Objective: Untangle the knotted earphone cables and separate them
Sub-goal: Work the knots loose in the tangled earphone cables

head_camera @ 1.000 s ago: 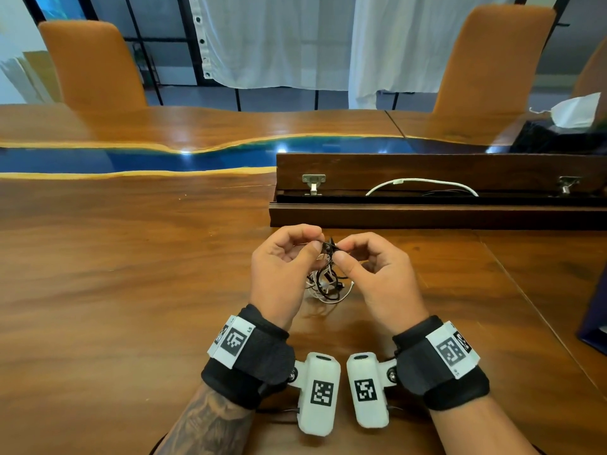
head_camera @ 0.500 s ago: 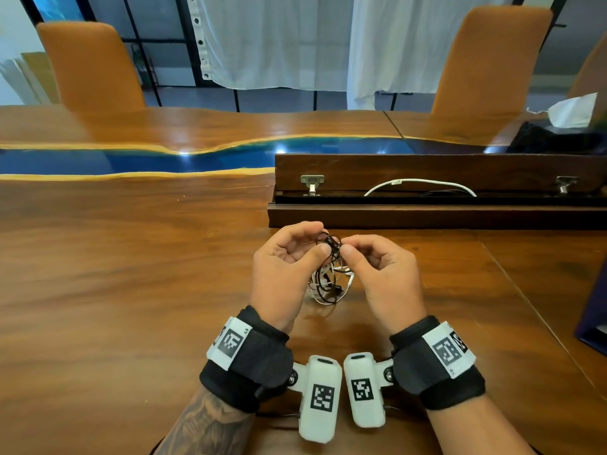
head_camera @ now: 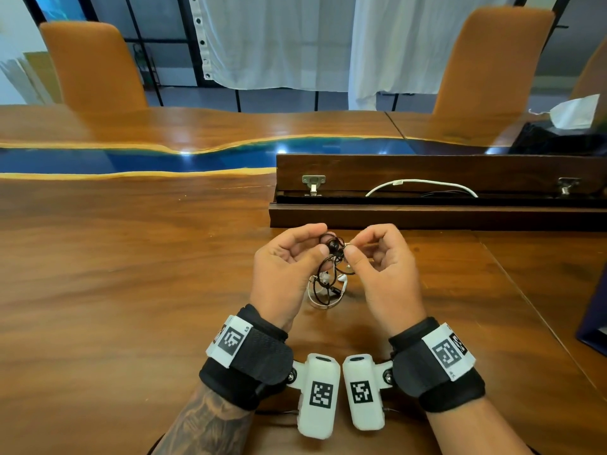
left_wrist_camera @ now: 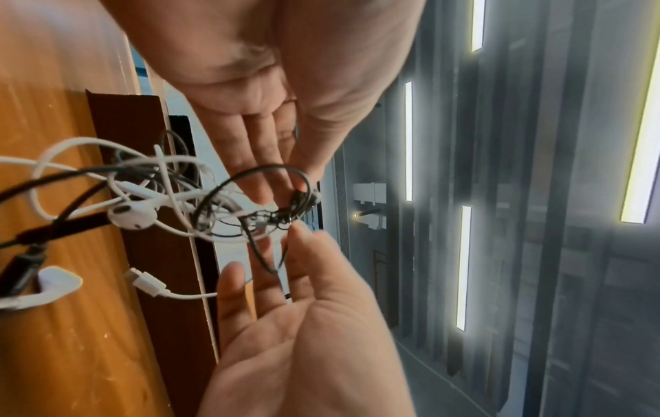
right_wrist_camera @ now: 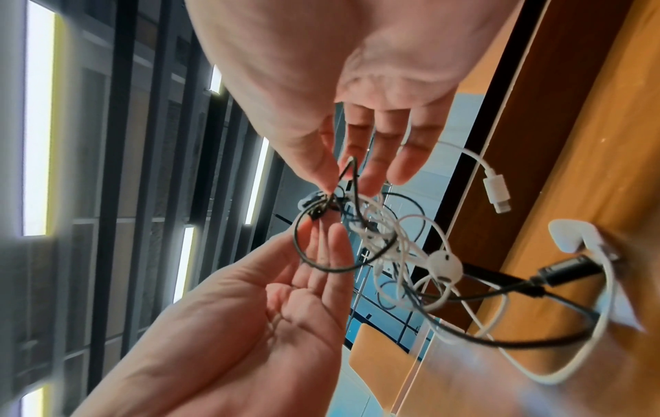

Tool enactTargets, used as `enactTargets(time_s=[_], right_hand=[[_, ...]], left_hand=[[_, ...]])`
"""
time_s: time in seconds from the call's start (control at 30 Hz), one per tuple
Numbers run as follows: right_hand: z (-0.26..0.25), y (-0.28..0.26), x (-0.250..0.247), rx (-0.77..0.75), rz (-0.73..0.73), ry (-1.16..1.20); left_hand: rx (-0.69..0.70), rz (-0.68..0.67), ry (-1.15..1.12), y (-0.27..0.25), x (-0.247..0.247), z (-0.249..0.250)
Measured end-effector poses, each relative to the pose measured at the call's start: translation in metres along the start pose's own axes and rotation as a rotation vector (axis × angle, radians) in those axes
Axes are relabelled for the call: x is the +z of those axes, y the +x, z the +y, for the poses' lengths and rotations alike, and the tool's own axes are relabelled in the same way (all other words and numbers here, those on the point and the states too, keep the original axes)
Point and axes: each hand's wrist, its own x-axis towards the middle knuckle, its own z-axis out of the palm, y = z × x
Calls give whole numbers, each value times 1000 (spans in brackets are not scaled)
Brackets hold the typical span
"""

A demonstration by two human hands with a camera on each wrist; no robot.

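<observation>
A tangle of earphone cables point(head_camera: 325, 284) hangs between my hands, and its lower loops rest on the wooden table point(head_camera: 131, 290). My left hand point(head_camera: 323, 239) pinches the black earphone cable point(left_wrist_camera: 250, 172) at a small tight knot point(left_wrist_camera: 300, 197). Facing it, my right hand point(head_camera: 353, 244) pinches a thin black strand point(right_wrist_camera: 348, 169) beside the same knot. The white earphone cable point(left_wrist_camera: 71, 144) winds through the black loops. One white earbud point(left_wrist_camera: 132, 215) dangles, another point(left_wrist_camera: 57, 279) lies on the table. A white plug point(right_wrist_camera: 496, 191) hangs free, and a black plug point(right_wrist_camera: 568, 270) lies below.
Just beyond my hands stands an open wooden cable box point(head_camera: 427, 215) with a white cord point(head_camera: 420, 183) inside. A tissue box point(head_camera: 574, 113) sits at the far right and a dark blue object point(head_camera: 594, 323) at the right edge. Orange chairs point(head_camera: 95, 67) stand behind the table.
Both hands stay in the same spot above the table. The fingers have worked at the knot, and a black loop now stands out between the fingertips.
</observation>
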Motion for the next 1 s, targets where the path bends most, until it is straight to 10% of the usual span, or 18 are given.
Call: enactTargets(time_s=[0.73,1.0], right_hand=[[-3,2,6,64,69,158],[-5,1,1,54,89,184]], left_hand=[[91,129,154,3,-1,-2],[15,-90,239,-2,3,3]])
